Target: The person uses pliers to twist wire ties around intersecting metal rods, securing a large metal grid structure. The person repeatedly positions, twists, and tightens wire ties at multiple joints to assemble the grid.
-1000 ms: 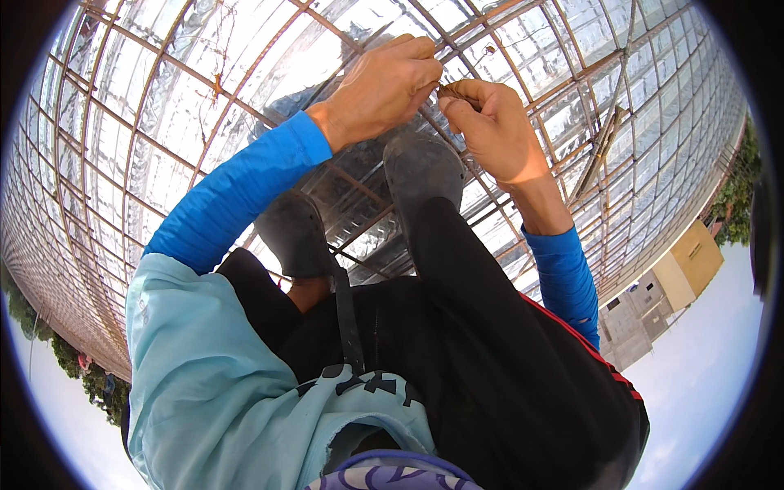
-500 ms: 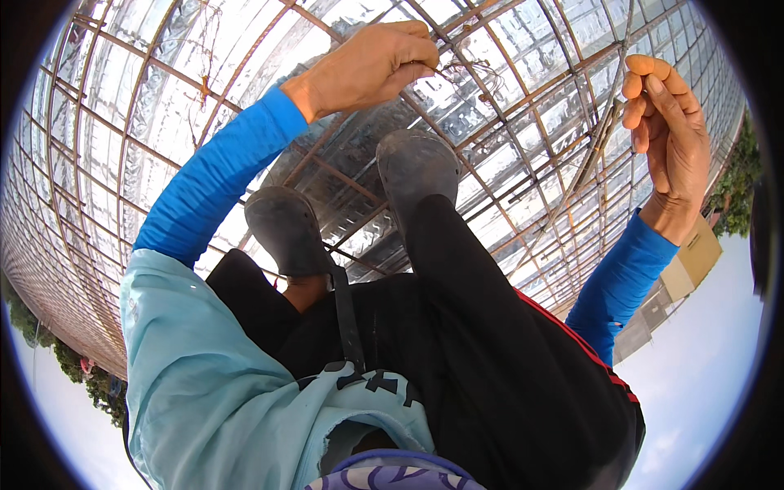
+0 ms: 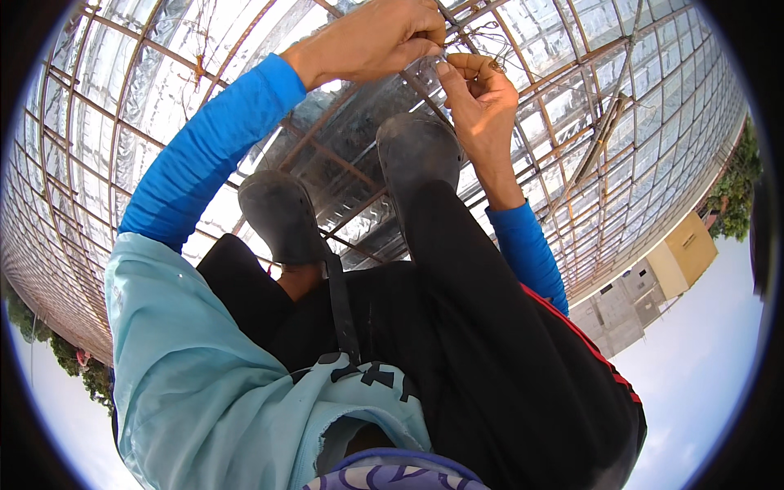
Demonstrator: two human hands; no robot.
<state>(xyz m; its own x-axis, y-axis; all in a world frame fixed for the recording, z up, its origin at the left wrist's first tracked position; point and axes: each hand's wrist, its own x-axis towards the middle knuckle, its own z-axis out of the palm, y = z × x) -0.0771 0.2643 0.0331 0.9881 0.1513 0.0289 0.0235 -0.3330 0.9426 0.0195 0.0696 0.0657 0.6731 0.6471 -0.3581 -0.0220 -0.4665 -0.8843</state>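
My left hand (image 3: 380, 41) is closed in a pinch beside a rebar crossing at the top of the view, with thin tie wire at its fingertips. My right hand (image 3: 483, 102) meets it there, thumb and forefinger pinched on the same wire just right of the left fingertips. Loose dark strands of tie wire (image 3: 487, 38) curl over the bars behind the right fingers. The fingers partly hide the wire and the crossing. Beneath both hands lies a grid of rusty rebar (image 3: 347, 166) over shiny silvery sheeting (image 3: 359, 131).
My feet, in dark clogs (image 3: 419, 151), stand on the grid just below the hands. A thin bar (image 3: 600, 139) slants across the mesh at the right. More wire (image 3: 198, 69) hangs on the left bars. Buildings (image 3: 653, 278) and trees (image 3: 731, 184) lie beyond the edge.
My right hand has come left from out over the mesh to meet the left fingertips. My left hand has shifted slightly upward in the view, still pinched.
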